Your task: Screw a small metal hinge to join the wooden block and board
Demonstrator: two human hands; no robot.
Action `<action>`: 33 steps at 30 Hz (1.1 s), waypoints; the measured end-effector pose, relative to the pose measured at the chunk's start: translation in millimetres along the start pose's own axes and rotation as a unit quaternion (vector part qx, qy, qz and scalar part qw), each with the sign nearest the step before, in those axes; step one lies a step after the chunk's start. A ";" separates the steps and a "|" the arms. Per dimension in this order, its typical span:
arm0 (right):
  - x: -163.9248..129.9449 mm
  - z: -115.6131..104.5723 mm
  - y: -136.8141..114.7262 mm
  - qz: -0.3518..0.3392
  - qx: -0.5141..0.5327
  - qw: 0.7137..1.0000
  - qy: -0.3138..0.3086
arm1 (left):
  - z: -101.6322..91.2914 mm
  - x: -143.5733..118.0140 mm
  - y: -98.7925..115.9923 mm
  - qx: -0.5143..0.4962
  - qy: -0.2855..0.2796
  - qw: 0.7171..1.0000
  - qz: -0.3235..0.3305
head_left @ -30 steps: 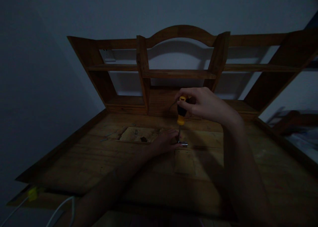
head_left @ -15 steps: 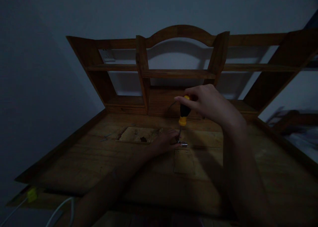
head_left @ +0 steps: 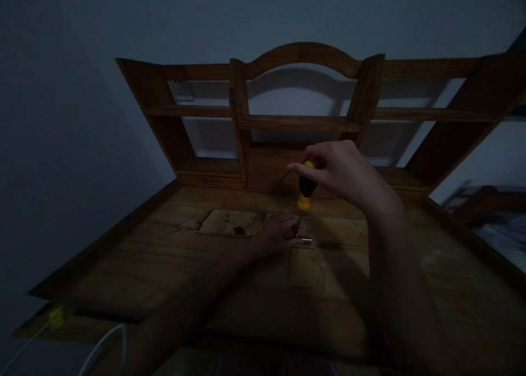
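Note:
The scene is dim. My right hand [head_left: 343, 170] grips the black and yellow handle of a screwdriver [head_left: 304, 191], which stands nearly upright. Its thin shaft points down onto a small shiny metal fitting [head_left: 304, 239] on the wooden desk top [head_left: 164, 261]. My left hand [head_left: 276, 234] rests on the wood just left of the fitting, fingertips touching it and steadying it. My left forearm reaches in from the lower left.
A wooden shelf unit [head_left: 296, 121] with an arched top stands at the back of the desk. A shallow pale recess [head_left: 232, 222] lies left of my left hand. A white cable [head_left: 102, 343] and a yellow tag [head_left: 55, 317] hang at the lower left edge.
My right hand has turned on the screwdriver handle, with fingers shifting around it. The view has drifted slightly. My left hand stays by the fitting.

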State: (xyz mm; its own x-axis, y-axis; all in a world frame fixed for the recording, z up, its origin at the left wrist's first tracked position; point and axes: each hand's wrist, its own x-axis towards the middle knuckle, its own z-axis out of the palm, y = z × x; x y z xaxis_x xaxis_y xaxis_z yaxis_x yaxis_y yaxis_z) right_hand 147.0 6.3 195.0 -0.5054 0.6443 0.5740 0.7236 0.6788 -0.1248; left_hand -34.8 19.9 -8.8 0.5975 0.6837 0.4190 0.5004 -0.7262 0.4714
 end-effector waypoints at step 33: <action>-1.8 0.1 -0.8 0.038 -0.016 0.999 -0.022 | 0.5 0.5 -1.4 -0.010 -0.003 1.000 0.009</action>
State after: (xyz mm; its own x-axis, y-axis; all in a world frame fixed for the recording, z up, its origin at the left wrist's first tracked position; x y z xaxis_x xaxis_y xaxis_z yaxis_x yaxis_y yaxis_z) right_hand 147.3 4.7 194.0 -0.4674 0.7088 0.5283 0.7748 0.6162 -0.1412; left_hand -34.9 21.2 -9.6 0.6094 0.6707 0.4227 0.4773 -0.7361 0.4799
